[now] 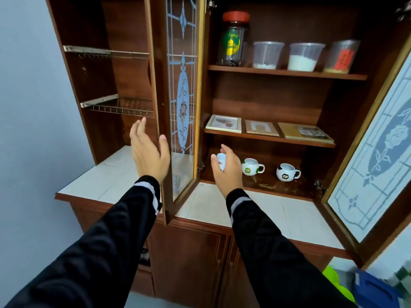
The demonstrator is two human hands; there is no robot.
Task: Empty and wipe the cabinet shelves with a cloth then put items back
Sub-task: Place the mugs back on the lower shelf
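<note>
Standing open: one cabinet [278, 96] of dark, glossy wood, with a left and a right bay.
Two doors, left door [182, 85] and right door [378, 163]: flat glass panes with frosted pale-blue rose tracery, in wood frames.
One surface [106, 178] of white square tiles, running under both bays.
Two wire racks [122, 110] of thin metal, in the left bay.
Top shelf [287, 73]: one ribbed clear jar [233, 41] with a red lid; three tapered clear plastic tubs [304, 56], the middle one holding white powder.
Middle shelf [266, 137]: three flat rectangular frames [223, 123], lying face up.
Bottom shelf [278, 185], scuffed: two round glazed mugs [251, 166] printed like footballs.
Left hand [149, 154]: grip apart, fingers straight, beside the left door's edge.
Right hand [226, 172]: grip clamped round a small white cup [221, 161] at the bottom shelf's left end.
</note>
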